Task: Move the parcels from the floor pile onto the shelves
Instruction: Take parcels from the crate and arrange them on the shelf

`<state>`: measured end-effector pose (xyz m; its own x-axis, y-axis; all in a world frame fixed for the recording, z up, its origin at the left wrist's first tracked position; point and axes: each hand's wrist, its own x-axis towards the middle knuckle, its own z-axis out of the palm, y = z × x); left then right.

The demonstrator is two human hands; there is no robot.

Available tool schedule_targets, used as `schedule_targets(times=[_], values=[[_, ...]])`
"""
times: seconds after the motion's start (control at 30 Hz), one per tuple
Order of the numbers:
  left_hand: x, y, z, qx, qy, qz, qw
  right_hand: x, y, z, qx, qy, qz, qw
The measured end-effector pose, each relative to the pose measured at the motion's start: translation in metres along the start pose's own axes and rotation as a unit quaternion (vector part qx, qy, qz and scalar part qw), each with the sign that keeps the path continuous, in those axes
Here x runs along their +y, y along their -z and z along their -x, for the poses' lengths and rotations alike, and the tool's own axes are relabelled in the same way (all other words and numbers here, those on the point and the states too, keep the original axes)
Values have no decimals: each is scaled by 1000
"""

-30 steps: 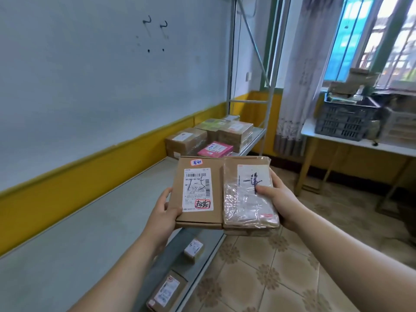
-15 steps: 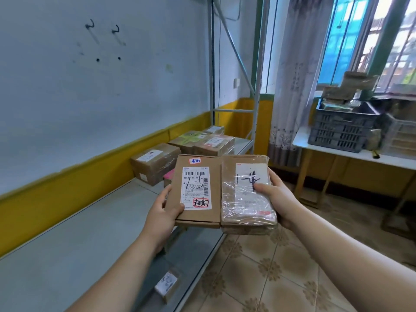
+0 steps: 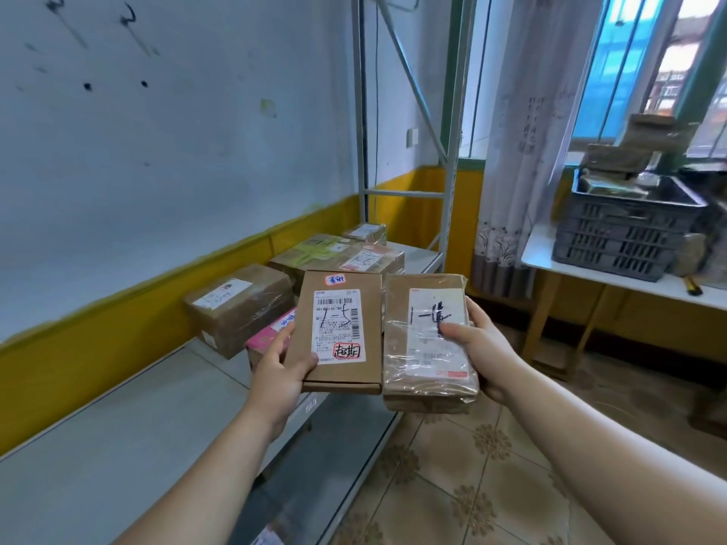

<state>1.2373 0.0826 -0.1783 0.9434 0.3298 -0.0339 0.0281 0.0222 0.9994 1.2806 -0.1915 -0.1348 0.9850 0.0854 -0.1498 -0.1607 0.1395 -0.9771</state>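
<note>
Head view: left hand [image 3: 281,381] grips flat cardboard parcel [image 3: 340,332], right hand [image 3: 482,348] grips film-wrapped parcel [image 3: 429,340]; labels up, likely checked before shelf [image 3: 130,418] at 9 o'clock.

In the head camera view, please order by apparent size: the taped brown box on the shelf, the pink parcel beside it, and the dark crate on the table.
1. dark crate
2. taped brown box
3. pink parcel, partly hidden by the left hand

The crate stands farther away, so its true lead may be larger.
</note>
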Motion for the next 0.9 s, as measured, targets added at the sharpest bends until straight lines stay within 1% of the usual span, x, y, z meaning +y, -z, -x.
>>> schedule_targets(times=[0.13,0.23,0.33,0.43,0.57,0.73,0.8,0.9], values=[[-1,-10,-42,26,-1,19,999,-8,-5,-48,-14,-6,-2,1000],[1,-2,-50,50,-2,20,999,-9,-19,-75,-38,-10,3,999],[1,23,-58,105,3,18,994,-6,-49,-104,-85,-20,13,996],[0,51,-52,188,3,28,982,1,-89,-129,-153,-38,24,987],[-5,89,-16,299,14,22,954,19,-149,-146,-252,-64,53,964],[-13,129,43,433,38,48,899,50,-215,-133,-386,-114,64,913],[-16,138,68,473,40,52,878,65,-234,-120,-422,-133,70,894],[-21,150,100,510,50,48,857,88,-259,-98,-457,-143,96,872]])
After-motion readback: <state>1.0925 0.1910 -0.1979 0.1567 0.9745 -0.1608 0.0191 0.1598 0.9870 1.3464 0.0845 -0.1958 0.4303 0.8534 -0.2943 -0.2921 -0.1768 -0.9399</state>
